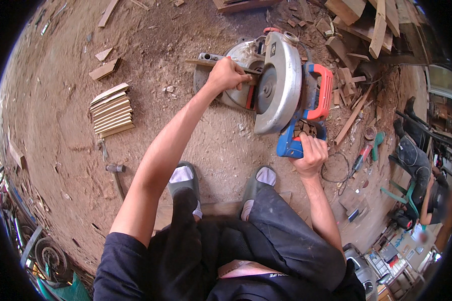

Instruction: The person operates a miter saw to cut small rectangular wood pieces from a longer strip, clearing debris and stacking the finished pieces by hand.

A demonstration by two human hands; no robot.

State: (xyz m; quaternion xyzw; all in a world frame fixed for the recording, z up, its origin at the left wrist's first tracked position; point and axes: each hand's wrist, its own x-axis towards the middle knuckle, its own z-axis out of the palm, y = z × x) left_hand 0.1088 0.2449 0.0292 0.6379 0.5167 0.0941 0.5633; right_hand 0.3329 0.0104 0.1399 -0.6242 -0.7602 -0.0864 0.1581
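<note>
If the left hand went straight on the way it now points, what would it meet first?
Probably the saw's round blade guard: the left hand, holding a wooden strip, points right toward it, though depth is unclear.

left hand [227, 74] pins strip [206, 62], right hand [310, 154] grips saw [281, 85]

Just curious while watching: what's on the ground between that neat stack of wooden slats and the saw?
In the head view, only sawdust-covered ground with small chips lies between the stack of slats and the mitre saw.

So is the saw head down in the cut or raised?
Raised: the saw head is tilted up, its guard clear of the wood strip held by the left hand. The right hand grips the blue handle.
</note>
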